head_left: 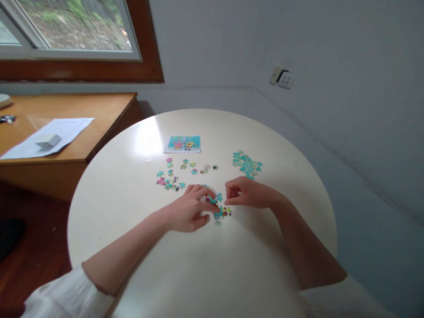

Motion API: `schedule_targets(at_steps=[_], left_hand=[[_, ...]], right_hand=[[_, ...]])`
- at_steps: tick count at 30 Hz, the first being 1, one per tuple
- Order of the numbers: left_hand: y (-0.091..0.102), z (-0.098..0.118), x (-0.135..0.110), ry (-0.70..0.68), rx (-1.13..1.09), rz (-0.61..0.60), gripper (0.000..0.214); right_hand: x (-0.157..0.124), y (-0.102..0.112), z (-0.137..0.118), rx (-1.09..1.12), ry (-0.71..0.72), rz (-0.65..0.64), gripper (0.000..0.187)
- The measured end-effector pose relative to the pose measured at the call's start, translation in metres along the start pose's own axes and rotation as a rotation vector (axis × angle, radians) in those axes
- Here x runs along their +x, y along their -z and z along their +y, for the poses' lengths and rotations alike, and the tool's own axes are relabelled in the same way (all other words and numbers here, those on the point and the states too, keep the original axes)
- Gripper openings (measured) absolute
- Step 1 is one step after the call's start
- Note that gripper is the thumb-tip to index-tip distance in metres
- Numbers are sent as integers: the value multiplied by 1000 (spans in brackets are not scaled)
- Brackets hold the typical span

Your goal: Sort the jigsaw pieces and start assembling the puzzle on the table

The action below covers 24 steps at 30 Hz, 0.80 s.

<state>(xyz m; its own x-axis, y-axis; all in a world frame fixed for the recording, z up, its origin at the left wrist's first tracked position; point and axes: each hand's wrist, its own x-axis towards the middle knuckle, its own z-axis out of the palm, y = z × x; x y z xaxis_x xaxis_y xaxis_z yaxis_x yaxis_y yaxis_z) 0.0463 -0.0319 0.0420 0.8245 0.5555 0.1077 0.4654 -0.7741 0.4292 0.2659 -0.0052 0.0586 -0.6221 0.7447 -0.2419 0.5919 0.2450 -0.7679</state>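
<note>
Jigsaw pieces lie in groups on a round white table [185,274]. My left hand [192,208] rests over a cluster of jigsaw pieces [220,212] near the middle, its fingers spread and the fingertips touching them. Just right of that cluster is my right hand [243,192], its fingers curled and thumb near the index finger; anything between them is hidden. Teal pieces [248,165] are heaped beyond the right hand. Pink, teal and yellow pieces [168,182] lie scattered beyond the left hand. A cartoon picture card [184,144] lies flat farther back.
To the left stands a wooden desk [99,106] with a paper sheet [71,128] and a small white box [48,141] on it. A window [79,26] is above the desk. The wall at right carries a socket [287,80].
</note>
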Motion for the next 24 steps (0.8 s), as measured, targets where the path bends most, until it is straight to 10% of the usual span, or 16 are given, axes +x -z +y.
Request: schedule_targets(at_steps=[8, 24], left_hand=[[-2, -2, 1, 9, -1, 55, 29], [-2, -5, 0, -42, 14, 25, 33]], right_hand=[[1, -3, -1, -42, 4, -68, 16], [9, -5, 5, -161, 8, 355, 15]])
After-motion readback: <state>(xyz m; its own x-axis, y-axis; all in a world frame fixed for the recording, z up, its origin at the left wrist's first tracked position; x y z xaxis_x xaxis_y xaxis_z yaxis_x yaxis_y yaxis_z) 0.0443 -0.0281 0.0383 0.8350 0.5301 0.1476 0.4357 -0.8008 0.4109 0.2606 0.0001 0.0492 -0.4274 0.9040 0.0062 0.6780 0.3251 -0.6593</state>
